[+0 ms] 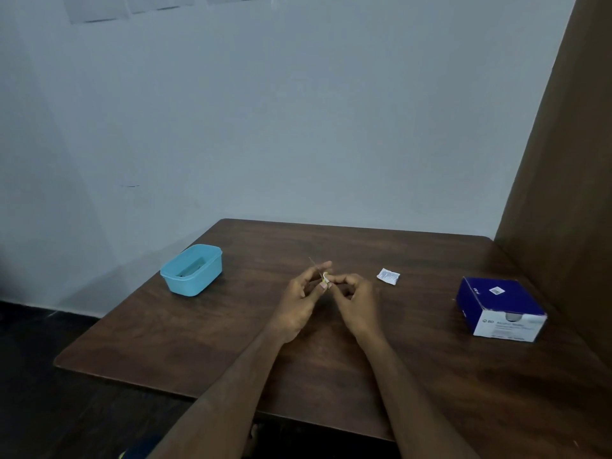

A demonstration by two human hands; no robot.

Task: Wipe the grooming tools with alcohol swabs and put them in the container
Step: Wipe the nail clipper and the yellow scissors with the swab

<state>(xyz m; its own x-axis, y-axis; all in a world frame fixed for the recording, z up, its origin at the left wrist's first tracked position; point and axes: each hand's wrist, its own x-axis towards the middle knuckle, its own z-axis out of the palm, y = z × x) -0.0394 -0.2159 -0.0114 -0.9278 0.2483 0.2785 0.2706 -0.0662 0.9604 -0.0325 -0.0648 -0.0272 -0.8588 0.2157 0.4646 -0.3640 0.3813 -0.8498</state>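
We are looking down at a dark wooden table [331, 359] set against a pale wall, with both of our bare arms reaching to its middle. Our left hand [303, 301] pinches a thin, needle-like grooming tool [314, 265] between thumb and fingertips, while our right hand [356, 304], fingers curled in, pinches a small white alcohol swab [325, 279] against the tool's lower part. The two hands meet just above the tabletop, near its centre. The tool's long axis runs on a slant: its fine free end points up and away from us, leaning a little to the left, and its other end is hidden among the fingers (it is too slim and blurred to name the kind of tool). To the left, well apart from the hands, sits a light blue container [192, 271], open at the top, with some dark items already lying inside, so we judge that part of the work is done. This tool looks to be mid-wipe and has not yet gone into the container; we see no other tools waiting on the table. To the right of the hands lies a torn white swab wrapper [388, 276], and further right, near the table's edge, a blue and white box of swabs [500, 308].
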